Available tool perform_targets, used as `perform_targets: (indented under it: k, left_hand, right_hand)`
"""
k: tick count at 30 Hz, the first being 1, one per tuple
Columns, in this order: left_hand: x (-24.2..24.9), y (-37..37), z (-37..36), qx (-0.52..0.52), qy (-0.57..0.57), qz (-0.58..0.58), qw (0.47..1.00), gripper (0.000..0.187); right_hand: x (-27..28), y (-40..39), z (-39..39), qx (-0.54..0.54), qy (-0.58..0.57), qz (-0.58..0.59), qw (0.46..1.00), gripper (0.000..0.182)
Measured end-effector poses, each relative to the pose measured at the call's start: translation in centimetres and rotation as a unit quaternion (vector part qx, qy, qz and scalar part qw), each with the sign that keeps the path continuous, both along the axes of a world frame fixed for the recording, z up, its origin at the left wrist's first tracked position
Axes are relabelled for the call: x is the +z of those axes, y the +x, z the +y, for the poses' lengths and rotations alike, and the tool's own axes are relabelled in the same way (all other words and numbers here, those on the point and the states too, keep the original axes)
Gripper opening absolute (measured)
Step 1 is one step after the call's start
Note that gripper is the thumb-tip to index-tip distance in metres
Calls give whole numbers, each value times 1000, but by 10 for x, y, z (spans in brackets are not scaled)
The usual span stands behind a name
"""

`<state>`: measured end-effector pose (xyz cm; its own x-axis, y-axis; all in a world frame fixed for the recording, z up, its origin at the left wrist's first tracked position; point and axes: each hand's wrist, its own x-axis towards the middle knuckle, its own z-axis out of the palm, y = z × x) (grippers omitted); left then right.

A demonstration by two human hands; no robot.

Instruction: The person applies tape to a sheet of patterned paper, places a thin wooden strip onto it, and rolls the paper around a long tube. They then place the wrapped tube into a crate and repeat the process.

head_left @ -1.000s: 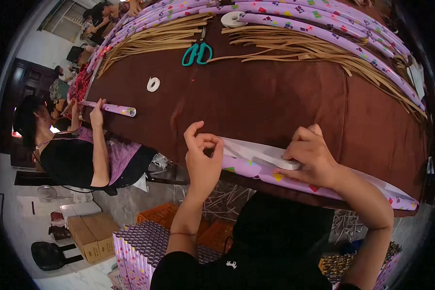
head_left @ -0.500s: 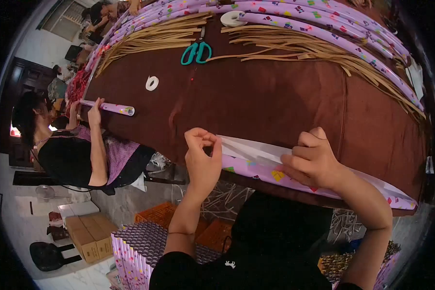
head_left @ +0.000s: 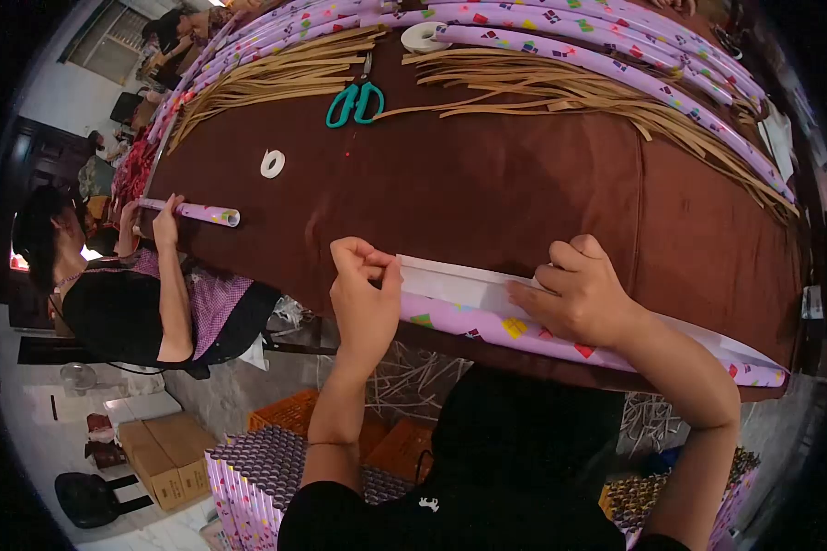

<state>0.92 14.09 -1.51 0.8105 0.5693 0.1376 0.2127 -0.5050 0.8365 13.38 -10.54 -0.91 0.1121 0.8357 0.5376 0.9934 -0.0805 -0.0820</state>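
Note:
A sheet of purple wrapping paper (head_left: 464, 320) with a gift-box print lies along the table's near edge, partly rolled, its white inner side (head_left: 450, 278) facing up. My left hand (head_left: 366, 298) pinches the paper's left end between thumb and fingers. Further right, my right hand (head_left: 574, 292) is closed, with thumb and forefinger at the white flap; its other fingers are curled in. The paper's right end tapers to a narrow roll near the table's right side. What lies under my right fingertips is hidden.
Teal scissors (head_left: 356, 104), a small white tape roll (head_left: 272, 163) and a larger one (head_left: 423, 38) lie on the brown cloth (head_left: 515, 184). Brown paper strips (head_left: 533, 83) and finished purple rolls (head_left: 616, 64) line the far side. A co-worker (head_left: 124, 294) at left holds another roll (head_left: 209, 213).
The view has shifted slightly, so everything sits a little further left. The white flap looks flatter and straighter between my hands. Both hands keep their hold.

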Motion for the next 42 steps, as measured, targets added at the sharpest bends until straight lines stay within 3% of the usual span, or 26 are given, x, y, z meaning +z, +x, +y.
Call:
perform_targets:
  k: [24,27,28,30,31,33,35,40,42]
  left_hand:
    - [21,19,5,-33,132,144,980,36]
    - [35,19,3,-42,281,183,941,37]
    - [37,18,-2,-41,282,183,941,37]
    - [38,14,-16,-64,469,96,876,25]
    - [39,9,-31,-105,440,54,890,17]
    - [34,0,-62,-253,354,-39,900,20]
    - [13,-1,-86,-285,302,-81,906,26]
    - [-7,0,-102,-218,313,-51,923,31]
    - [-8,3,-102,-201,373,-42,905,32]
  right_hand:
    - [-5,2,2,-32,-38,27,998,15]
    - [-5,2,1,-18,-33,27,999,13]
    - [-6,2,2,-17,-24,27,999,13]
    - [-6,2,2,-15,-15,25,999,14]
    - [-4,2,2,-15,-22,35,999,16]
    - [-5,1,3,-16,-30,46,998,17]
    - [-8,1,3,-30,-18,23,999,18]
    - [-11,0,-2,-36,-58,20,997,31]
    - [-1,2,-5,-48,-52,-1,997,36]
